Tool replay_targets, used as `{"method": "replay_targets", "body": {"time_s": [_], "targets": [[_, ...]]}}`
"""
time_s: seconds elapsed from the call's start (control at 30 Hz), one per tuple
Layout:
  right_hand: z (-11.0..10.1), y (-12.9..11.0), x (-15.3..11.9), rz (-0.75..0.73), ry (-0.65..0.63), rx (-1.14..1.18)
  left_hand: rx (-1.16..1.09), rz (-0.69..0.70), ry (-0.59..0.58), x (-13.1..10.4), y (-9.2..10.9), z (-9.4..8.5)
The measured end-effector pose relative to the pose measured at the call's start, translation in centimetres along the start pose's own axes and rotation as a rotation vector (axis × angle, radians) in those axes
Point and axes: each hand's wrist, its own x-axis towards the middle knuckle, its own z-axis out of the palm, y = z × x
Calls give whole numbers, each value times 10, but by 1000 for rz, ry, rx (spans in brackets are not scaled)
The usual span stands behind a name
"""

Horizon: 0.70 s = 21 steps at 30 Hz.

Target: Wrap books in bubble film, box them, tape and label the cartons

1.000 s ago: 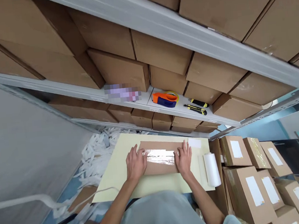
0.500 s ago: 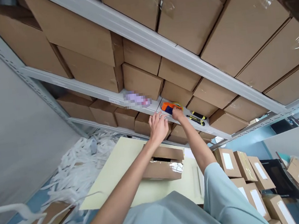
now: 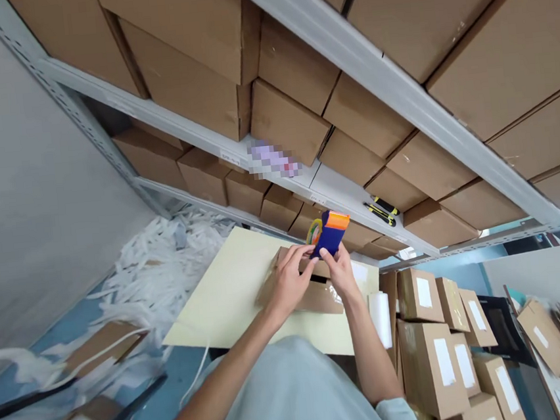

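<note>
A blue and orange tape dispenser (image 3: pixel 330 235) with a yellow-edged tape roll is held up above the worktable. My right hand (image 3: pixel 341 269) is closed around its lower right side, thumb on the blue part. At its lower left edge, the fingers of my left hand (image 3: pixel 292 276) are pinched together against it; the exact contact is partly hidden. Below both hands, a cardboard box (image 3: pixel 315 297) lies on the pale yellow tabletop (image 3: pixel 219 301), with a dark gap along its top and shiny tape at its right end.
Shelves packed with cardboard boxes (image 3: pixel 290 113) rise ahead. Black-and-yellow cutters (image 3: pixel 382 212) and a blurred purple item (image 3: pixel 272 158) lie on a shelf. A white roll (image 3: pixel 380 319) stands at the table's right, beside stacked labelled boxes (image 3: pixel 430 360). White paper strips (image 3: pixel 141 263) heap up at left.
The tape dispenser has been lifted off the shelf by my right hand and brought back over the box. My left hand has moved down and joined it there. The view has shifted.
</note>
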Motion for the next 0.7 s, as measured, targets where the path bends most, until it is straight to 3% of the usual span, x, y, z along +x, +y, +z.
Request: {"method": "replay_targets", "body": {"time_s": [0.13, 0.33, 0.5, 0.7], "targets": [[17, -4, -33, 66, -8, 77, 8, 0, -11, -23, 4, -8], [10, -4, -50, 71, -25, -84, 8, -5, -126, -31, 21, -30], [-1, -13, -74, 132, -153, -290, 22, -148, -73, 1, 62, -66], [-17, -25, -88, 120, -260, -400, -15, -236, -270, 38, 80, -81]]}}
